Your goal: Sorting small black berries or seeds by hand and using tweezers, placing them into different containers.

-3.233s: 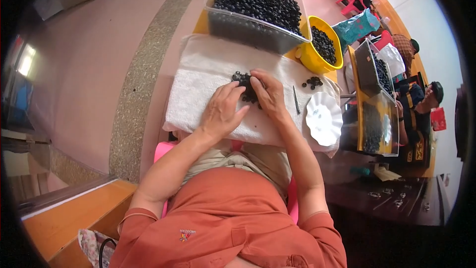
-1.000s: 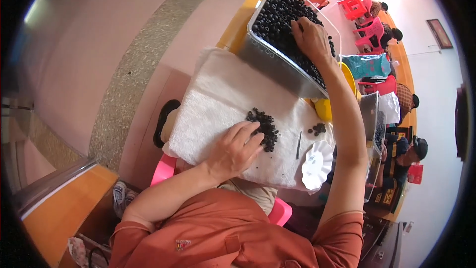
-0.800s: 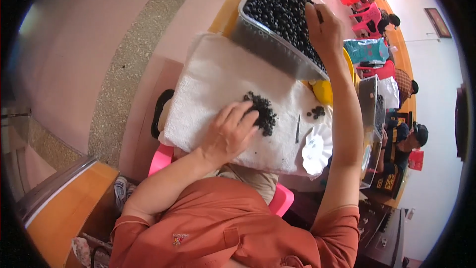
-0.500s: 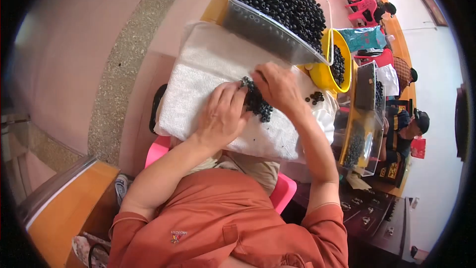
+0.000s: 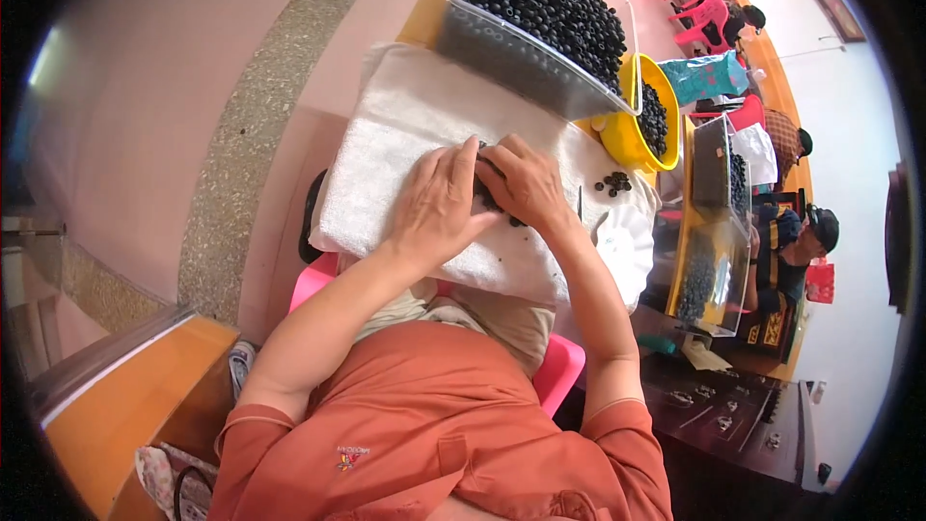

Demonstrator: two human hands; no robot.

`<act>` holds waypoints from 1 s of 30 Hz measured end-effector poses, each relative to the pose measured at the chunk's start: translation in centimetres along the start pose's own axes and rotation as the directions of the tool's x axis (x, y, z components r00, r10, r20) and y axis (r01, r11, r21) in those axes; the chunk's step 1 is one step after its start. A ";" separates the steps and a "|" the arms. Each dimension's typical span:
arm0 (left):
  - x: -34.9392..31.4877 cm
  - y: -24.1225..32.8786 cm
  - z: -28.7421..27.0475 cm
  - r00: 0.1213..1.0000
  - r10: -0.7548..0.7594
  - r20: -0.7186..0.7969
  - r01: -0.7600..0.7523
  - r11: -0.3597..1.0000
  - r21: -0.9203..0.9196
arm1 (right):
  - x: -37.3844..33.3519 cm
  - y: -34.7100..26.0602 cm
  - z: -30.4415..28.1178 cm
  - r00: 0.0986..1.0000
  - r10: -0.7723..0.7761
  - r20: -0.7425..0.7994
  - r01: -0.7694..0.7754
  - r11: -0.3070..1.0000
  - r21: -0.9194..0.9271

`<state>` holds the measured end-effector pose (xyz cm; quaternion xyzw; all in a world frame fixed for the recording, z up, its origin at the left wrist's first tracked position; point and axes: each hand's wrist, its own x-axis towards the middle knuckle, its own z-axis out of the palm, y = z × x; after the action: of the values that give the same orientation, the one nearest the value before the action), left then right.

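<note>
A white towel [image 5: 405, 125] covers the board on my lap. A small heap of dark round berries [image 5: 485, 195] lies on it, mostly hidden under my fingers. My left hand [image 5: 439, 207] rests palm down on the towel with fingers spread over the heap. My right hand [image 5: 526, 183] lies beside it, its fingers curled over the same berries. A few loose dark berries [image 5: 612, 183] sit apart on the towel to the right, next to a thin metal tool [image 5: 579, 203].
A clear plastic crate [image 5: 540, 14] full of dark berries stands beyond the towel. A yellow bowl [image 5: 627, 130] of berries sits to its right, then a clear box [image 5: 709, 222]. A white fluted dish [image 5: 627, 246] lies at the towel's right. Other people sit at the far right.
My right hand came back from the clear crate to the heap on the towel, beside my left hand. Both hands now cover the berries.
</note>
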<state>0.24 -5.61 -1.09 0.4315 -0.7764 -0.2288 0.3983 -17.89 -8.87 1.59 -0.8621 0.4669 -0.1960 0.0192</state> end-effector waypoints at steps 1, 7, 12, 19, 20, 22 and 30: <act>0.0 0.0 0.0 1.000 0.000 -0.002 0.000 1.000 0.000 | -0.1 0.0 0.1 1.000 0.007 -0.010 -0.007 1.000 -0.001; 0.0 -0.1 0.0 1.000 0.022 0.001 -0.022 0.999 0.023 | -0.3 -0.9 0.0 0.997 0.057 -0.041 -0.058 0.998 -0.008; -0.1 0.0 0.1 1.000 0.019 0.002 -0.019 0.999 0.039 | -0.7 -1.2 0.0 0.994 0.088 -0.067 -0.088 0.996 -0.012; -0.2 -0.1 0.4 0.999 0.039 0.027 -0.040 0.999 0.017 | -1.3 -1.1 0.6 0.980 0.047 -0.192 -0.050 0.999 -0.009; -0.2 -0.1 0.3 0.999 0.043 0.027 -0.044 0.999 0.026 | -1.4 -1.1 0.7 0.974 0.057 -0.221 -0.055 0.998 0.015; -0.1 -0.1 0.4 0.998 0.048 0.029 -0.049 0.998 0.039 | -1.4 -1.2 0.7 0.971 0.060 -0.231 -0.053 0.998 0.036; -0.3 -0.4 0.8 0.998 0.048 0.044 -0.051 0.995 0.080 | -1.4 -1.3 0.7 0.948 0.065 -0.313 -0.029 0.993 0.117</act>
<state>-0.09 -5.55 -1.94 0.4229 -0.8038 -0.1964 0.3694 -17.27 -7.06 0.80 -0.8058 0.4728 -0.3566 -0.0035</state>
